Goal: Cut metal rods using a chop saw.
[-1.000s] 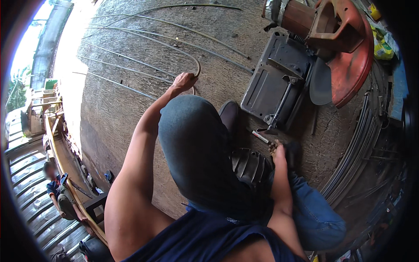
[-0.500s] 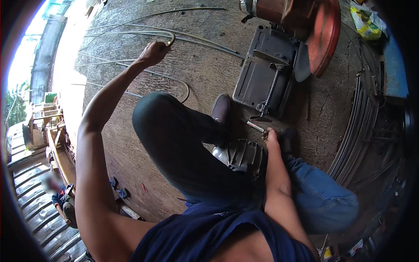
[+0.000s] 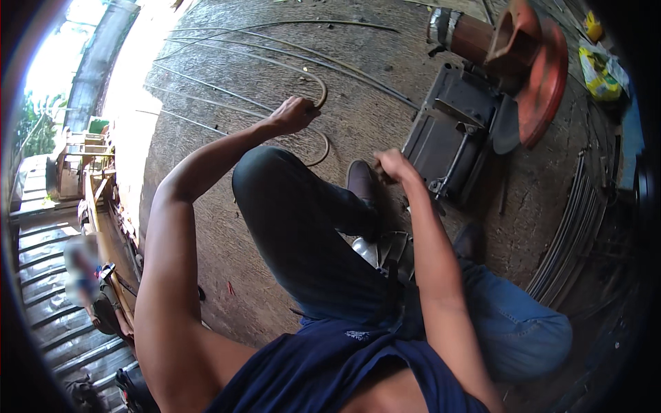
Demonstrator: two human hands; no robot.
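Observation:
My left hand [image 3: 295, 115], out over the floor, is closed around a metal rod [image 3: 323, 86] near its hooked, bent end. The rod's long straight part runs off to the left. My right hand [image 3: 391, 166] is closed near the left front corner of the cut-off saw's base [image 3: 428, 127], beside my shoe. What its fingers hold, if anything, is hidden. The saw has an orange-red guard [image 3: 547, 89] and a grey disc [image 3: 506, 127]. Another rod with a curved end [image 3: 325, 153] lies below my left hand.
Several long thin rods [image 3: 227, 49] lie across the rough floor to the left. A bundle of rods [image 3: 568, 227] lies at right. A ribbed metal part [image 3: 394, 248] sits between my legs. A yellow bag [image 3: 597, 72] is at far right. Another person [image 3: 103, 303] sits at far left.
My left hand has drawn the hooked rod rightward and nearer. My right hand has moved up and left to the saw base; the white, pen-like stick it held no longer shows.

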